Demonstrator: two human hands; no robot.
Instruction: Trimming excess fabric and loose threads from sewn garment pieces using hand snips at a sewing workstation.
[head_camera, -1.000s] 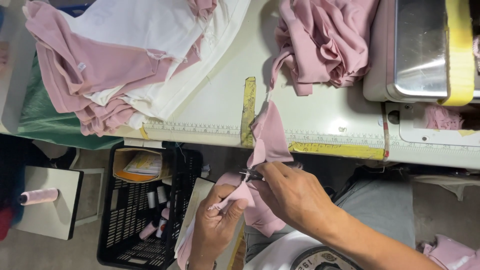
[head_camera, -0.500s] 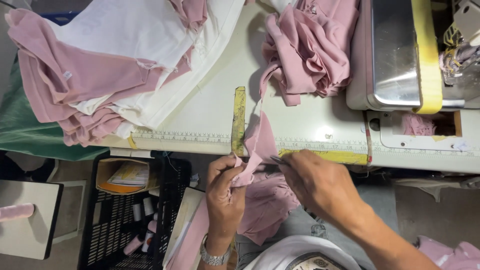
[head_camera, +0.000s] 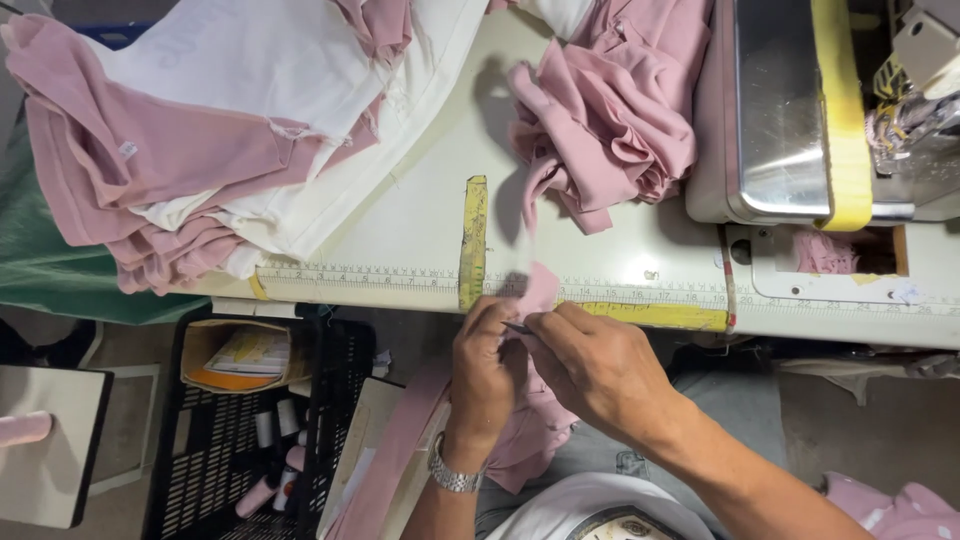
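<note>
Crate (head_camera: 215, 470) of thread spools sits low on the left, half cut off. Left hand (head_camera: 483, 365) pinches a pink fabric strip (head_camera: 540, 290) at the table edge (head_camera: 400, 285), its fingertips buried in cloth. Right hand (head_camera: 600, 370) meets it, closed on the same strip with a small dark tool, mostly hidden. Sewing machine (head_camera: 780, 110) runs off frame to the right.
</note>
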